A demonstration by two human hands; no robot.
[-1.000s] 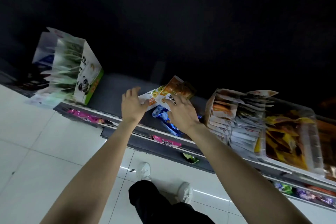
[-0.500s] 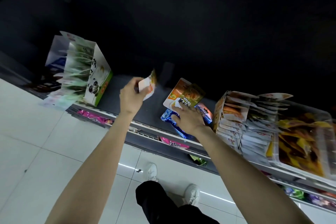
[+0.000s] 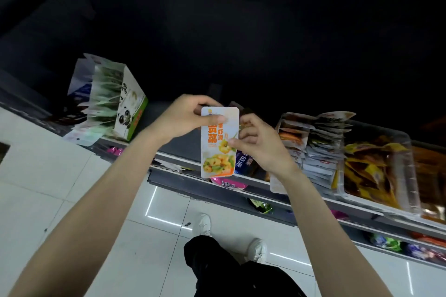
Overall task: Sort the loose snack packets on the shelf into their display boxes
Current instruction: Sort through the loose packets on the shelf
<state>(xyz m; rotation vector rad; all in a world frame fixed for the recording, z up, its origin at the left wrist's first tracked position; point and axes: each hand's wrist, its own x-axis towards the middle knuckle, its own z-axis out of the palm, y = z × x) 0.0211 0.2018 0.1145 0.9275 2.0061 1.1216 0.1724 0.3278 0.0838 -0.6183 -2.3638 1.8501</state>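
A white snack packet with orange lettering hangs upright in front of the shelf. My left hand pinches its top left corner. My right hand pinches its right edge. Behind and below the packet lie loose packets, a blue one among them, partly hidden by my right hand. A panda-printed display box with green-white packets stands at the left. A display box of white and orange packets stands to the right of my hands.
A clear plastic tub of yellow-brown packets sits at the far right. The grey shelf edge runs diagonally, with lower shelves holding pink and green packets. White floor tiles and my shoes lie below. The shelf's back is dark.
My left hand has lifted the white packet off the shelf and turned it face-on. My right hand has left the loose pile and taken hold of the packet's right edge.
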